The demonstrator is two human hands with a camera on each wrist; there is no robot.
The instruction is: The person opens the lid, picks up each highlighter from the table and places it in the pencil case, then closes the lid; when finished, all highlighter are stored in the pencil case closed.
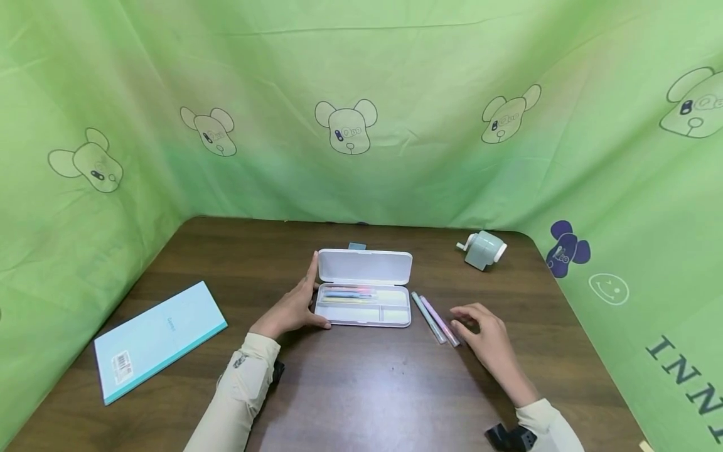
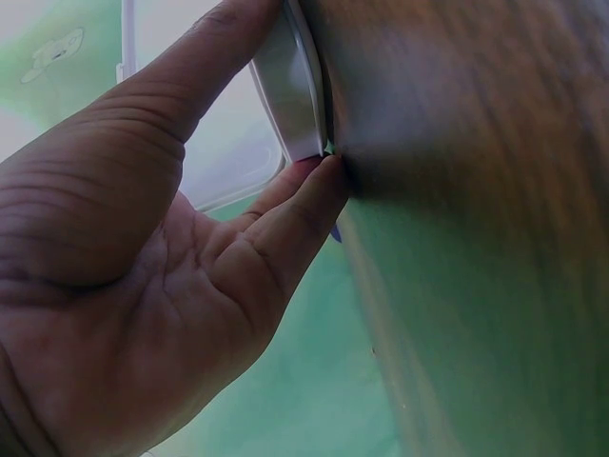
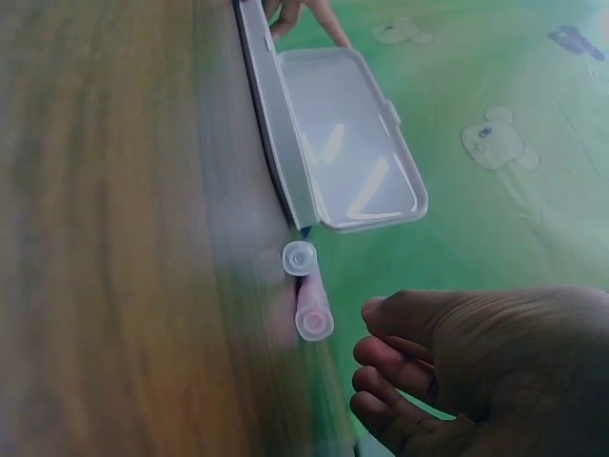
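Observation:
A white pencil case [image 1: 395,317] lies on the table with its lid [image 1: 364,267] raised at the back. Several slim pens [image 1: 347,294], pink, blue and yellow, fill its rear left compartment. My left hand [image 1: 294,307] grips the case's left end, thumb at the front corner and fingers toward the back; the left wrist view shows the thumb and fingertips against its side wall. Right of the case lie two pens side by side, one pale teal [image 1: 429,319] and one pink-purple [image 1: 439,320]. Just right of them hovers my right hand [image 1: 487,333], fingers loosely bent, holding nothing.
At the left lies a light blue box [image 1: 160,339] with a barcode label. A grey-green pencil sharpener with a crank [image 1: 482,250] stands at the back right. Behind the case, a small blue object [image 1: 357,246] partly shows. Green printed cloth [image 1: 271,182] encloses the table's back and sides.

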